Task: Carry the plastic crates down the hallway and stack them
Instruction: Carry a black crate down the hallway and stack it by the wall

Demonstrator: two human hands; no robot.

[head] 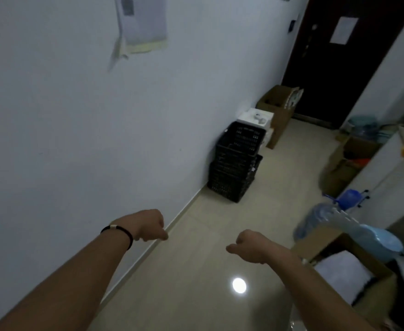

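Both arms were out in front, empty. My left hand (148,225) hung curled with fingers drawn loosely together, clamped on nothing; a dark band (119,231) sat on that wrist. My right hand (248,244) was the same, fingers folded under, holding nothing.

The stack of black plastic crates (236,163) stood on the floor (196,271) at about 1 o'clock from my hands, well apart from them, its back against the left-hand wall (77,115). The top crate sat slightly askew on those beneath. How many were in the pile I could not tell; the picture was blurred.

The stack's long side seemed to run along the wall, so its near end faced me. Neither hand was clearly the nearer; the left was on the wall side.

Beyond the crates, touching or just beside them, a white box (256,118), then a cardboard box (277,108), then a dark door (334,56) at 12 o'clock. At 3 o'clock lay a blue water bottle (320,220) and open cartons (353,266).

My judgement: no crate in hand, so this was a walk between loads.
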